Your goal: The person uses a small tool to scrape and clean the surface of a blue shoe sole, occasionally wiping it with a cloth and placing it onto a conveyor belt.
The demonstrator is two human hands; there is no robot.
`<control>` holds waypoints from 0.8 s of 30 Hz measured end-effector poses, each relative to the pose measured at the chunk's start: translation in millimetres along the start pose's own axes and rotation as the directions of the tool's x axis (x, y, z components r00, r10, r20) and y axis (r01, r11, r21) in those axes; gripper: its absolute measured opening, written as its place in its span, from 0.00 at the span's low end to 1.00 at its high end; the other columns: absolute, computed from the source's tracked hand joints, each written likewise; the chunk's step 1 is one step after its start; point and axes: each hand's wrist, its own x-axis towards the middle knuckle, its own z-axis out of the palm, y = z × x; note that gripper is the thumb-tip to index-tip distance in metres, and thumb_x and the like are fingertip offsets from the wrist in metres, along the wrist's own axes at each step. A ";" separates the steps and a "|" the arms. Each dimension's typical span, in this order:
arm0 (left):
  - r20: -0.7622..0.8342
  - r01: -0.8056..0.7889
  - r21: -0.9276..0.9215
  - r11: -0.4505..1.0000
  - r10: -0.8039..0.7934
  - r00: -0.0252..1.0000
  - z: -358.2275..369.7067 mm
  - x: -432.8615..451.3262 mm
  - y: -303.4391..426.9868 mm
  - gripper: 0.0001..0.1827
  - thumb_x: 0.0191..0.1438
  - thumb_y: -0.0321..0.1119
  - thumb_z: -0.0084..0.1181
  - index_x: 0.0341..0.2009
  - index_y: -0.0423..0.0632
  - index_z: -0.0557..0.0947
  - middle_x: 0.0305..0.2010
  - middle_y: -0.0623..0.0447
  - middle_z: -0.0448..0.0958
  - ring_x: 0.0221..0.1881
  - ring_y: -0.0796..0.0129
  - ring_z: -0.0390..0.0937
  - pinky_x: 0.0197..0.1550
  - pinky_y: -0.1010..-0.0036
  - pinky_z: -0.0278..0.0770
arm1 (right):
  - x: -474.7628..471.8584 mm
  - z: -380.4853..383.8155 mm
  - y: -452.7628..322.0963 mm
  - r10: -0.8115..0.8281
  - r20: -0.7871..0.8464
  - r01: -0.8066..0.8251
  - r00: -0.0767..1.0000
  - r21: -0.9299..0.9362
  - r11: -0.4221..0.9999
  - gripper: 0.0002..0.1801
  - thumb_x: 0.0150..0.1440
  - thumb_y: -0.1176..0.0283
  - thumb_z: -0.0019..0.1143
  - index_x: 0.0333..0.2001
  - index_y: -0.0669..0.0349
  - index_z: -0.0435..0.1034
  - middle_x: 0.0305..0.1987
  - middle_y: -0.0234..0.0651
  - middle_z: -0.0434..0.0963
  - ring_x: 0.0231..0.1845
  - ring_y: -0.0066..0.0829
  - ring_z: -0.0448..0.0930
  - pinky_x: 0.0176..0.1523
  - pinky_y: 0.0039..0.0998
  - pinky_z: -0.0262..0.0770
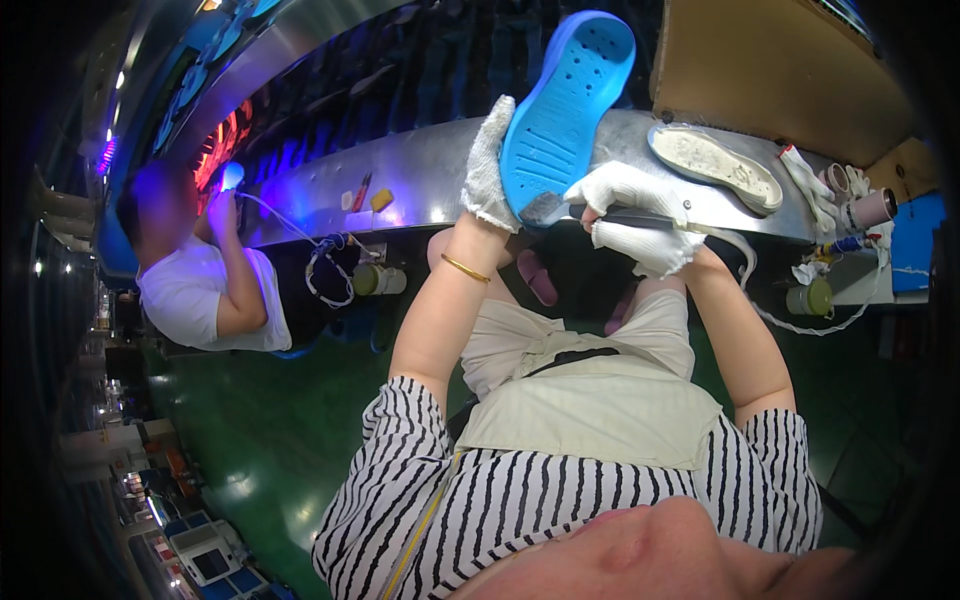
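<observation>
In my left hand (491, 169), which wears a white knit glove, is a blue shoe sole (559, 127), gripped by its side with the hollow inner face towards me. My right hand (637, 214), in a white glove that leaves fingertips bare, holds a dark-handled tool (637, 218) joined to a pale hose or cable. The tool's tip meets a grey patch at the sole's near end; whether it is a brush or a nozzle I cannot tell. Right of my right hand, a whitish, stained shoe sole (716, 169) lies on the metal ledge (435, 161).
A large cardboard box (780, 75) stands behind the ledge. White gloves (810, 184) and a pink cup (870, 210) are at the right. A yellow sponge (382, 199) lies left. A co-worker (210, 277) sits farther left, holding a glowing item. Dark strips of a conveyor run beyond.
</observation>
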 end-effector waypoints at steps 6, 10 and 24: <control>0.066 0.280 0.095 0.955 -0.287 0.956 5.0 4.1 2.9 0.24 0.57 0.49 0.45 0.44 0.40 0.76 0.39 0.42 0.77 0.36 0.58 0.78 0.39 0.67 0.80 | 12.3 -10.4 -9.7 0.340 0.124 -0.334 0.932 -0.066 0.940 0.09 0.40 0.82 0.54 0.29 0.63 0.68 0.37 0.34 0.75 0.36 0.22 0.73 0.40 0.23 0.72; -0.136 0.313 0.324 0.893 -0.283 0.949 6.1 6.2 -0.8 0.25 0.56 0.51 0.47 0.42 0.40 0.77 0.37 0.44 0.78 0.34 0.61 0.78 0.36 0.69 0.79 | 13.6 -26.2 -21.0 0.447 0.130 -0.443 0.885 -0.058 0.895 0.06 0.38 0.80 0.55 0.25 0.62 0.70 0.33 0.35 0.78 0.34 0.21 0.75 0.38 0.21 0.72; -0.181 0.330 0.321 0.888 -0.284 0.942 2.2 6.4 -2.4 0.23 0.58 0.49 0.43 0.47 0.42 0.74 0.42 0.44 0.76 0.38 0.60 0.77 0.41 0.66 0.79 | -3.4 -39.0 -23.6 0.375 -0.077 -0.376 0.924 0.004 0.927 0.06 0.45 0.78 0.54 0.30 0.62 0.71 0.33 0.32 0.76 0.36 0.24 0.76 0.43 0.24 0.73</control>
